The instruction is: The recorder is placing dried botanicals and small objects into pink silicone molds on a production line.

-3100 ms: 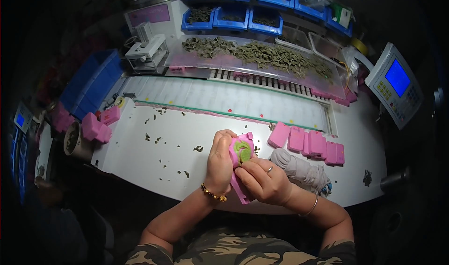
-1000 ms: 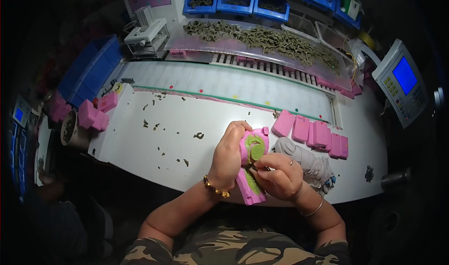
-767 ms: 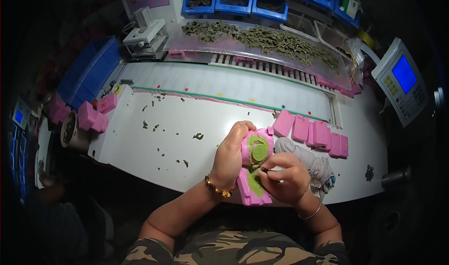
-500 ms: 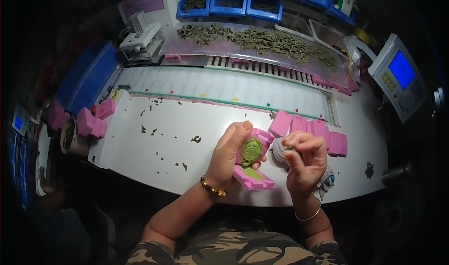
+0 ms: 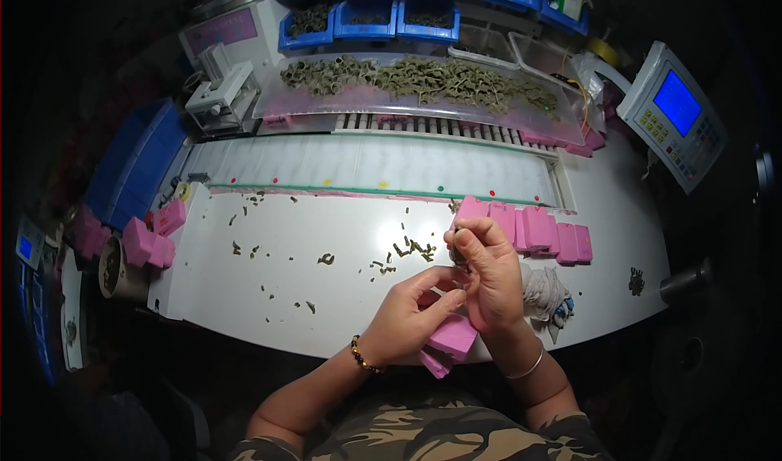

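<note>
Under left hand [image 5: 405, 318]: pink block [image 5: 456, 337] | left grip: cannot tell | right grip [image 5: 494, 280]: pinching small dark piece [image 5: 457, 250]

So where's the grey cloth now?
In the head view, the grey cloth lies on the table right of the right hand, just below the pink blocks.

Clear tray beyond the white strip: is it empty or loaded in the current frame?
Loaded: greenish-grey pieces are spread along most of the clear tray.
</note>
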`<state>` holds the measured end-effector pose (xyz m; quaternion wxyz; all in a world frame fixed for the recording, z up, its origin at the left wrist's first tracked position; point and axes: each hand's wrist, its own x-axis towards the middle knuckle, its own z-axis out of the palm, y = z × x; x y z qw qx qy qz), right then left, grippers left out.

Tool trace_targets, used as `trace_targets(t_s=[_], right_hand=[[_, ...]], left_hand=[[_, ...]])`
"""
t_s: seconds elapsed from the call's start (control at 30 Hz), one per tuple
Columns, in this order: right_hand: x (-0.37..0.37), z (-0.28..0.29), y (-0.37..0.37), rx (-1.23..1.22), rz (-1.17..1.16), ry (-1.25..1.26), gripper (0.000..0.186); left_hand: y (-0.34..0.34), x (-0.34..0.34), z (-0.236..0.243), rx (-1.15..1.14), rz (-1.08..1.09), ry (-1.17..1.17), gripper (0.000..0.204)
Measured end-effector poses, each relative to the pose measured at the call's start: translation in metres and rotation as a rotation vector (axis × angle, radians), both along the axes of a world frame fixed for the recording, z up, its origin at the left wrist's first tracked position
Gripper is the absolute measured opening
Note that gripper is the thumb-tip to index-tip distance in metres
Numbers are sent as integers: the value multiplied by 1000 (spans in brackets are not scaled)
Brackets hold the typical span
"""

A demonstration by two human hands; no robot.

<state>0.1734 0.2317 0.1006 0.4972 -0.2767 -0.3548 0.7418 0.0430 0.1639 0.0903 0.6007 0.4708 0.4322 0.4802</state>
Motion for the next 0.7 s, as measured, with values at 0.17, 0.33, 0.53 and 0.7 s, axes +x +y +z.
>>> trace_targets(t_s=[0.17,0.33,0.53,0.7], right_hand=[[-6,-2,-5,48,-20,-13,12],[-8,-6,-6,28,36,56,10],[-6,1,2,61,-108,5,24],[10,-6,7,71,-85,-159,35]], left_hand=[[0,3,-12,24,76,-72,25],[2,5,-18,69,147,5,21],[1,1,-6,14,133,5,22],[1,-5,-7,43,154,91,24]])
